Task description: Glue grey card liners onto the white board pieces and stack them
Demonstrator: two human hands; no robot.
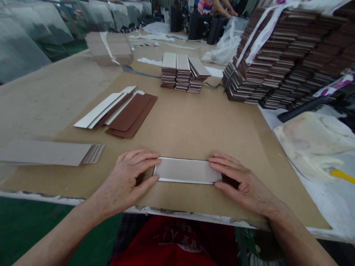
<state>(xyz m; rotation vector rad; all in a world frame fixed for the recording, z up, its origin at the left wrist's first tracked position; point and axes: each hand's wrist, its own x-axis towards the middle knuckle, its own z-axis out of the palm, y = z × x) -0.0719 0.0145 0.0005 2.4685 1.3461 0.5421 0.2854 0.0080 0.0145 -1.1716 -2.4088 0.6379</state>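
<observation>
A grey cardboard strip with thin white edges lies flat near the front of the brown sheet. My left hand grips its left end, fingers along the top edge and thumb at the lower corner. The right end sits between the fingers and thumb of my right hand. Left of my hands is a stack of plain grey board strips. Beyond it, white strips and reddish-brown sheets lie fanned out.
Three short stacks of covered strips stand farther back. A tall pile of brown-edged pieces rises at the right. Beside it are a stained whitish pad and a yellow handle. Another person sits in the background.
</observation>
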